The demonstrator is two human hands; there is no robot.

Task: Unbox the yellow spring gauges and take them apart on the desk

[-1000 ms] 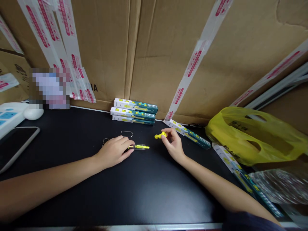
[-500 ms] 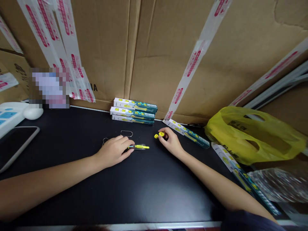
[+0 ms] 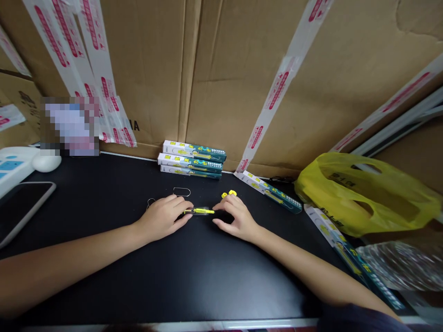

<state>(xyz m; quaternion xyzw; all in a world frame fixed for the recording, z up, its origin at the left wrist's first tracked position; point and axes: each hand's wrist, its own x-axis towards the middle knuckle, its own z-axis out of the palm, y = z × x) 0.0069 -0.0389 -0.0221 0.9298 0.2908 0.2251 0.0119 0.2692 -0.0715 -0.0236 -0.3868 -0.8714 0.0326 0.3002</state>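
Observation:
My left hand (image 3: 165,215) rests on the black table (image 3: 207,272), its fingers curled over the left end of a slim yellow and clear pen-like tool (image 3: 200,211). My right hand (image 3: 236,217) lies just right of that tool, fingers spread, with the index fingertip at the tool's right tip. Two small yellow round parts (image 3: 228,194) lie on the table just behind my right hand, not touched. A thin wire loop (image 3: 182,191) lies behind my left hand.
Three stacked teal-and-white boxes (image 3: 192,159) stand against the cardboard wall (image 3: 221,69). Another such box (image 3: 268,191) lies to the right, and one more (image 3: 346,251) by a yellow plastic bag (image 3: 363,193). A dark screen device (image 3: 20,207) and a white power strip (image 3: 12,166) sit at left.
My right hand set the small yellow parts down on the table, let go of them and moved left and nearer to the tool's tip. My left hand has stayed put.

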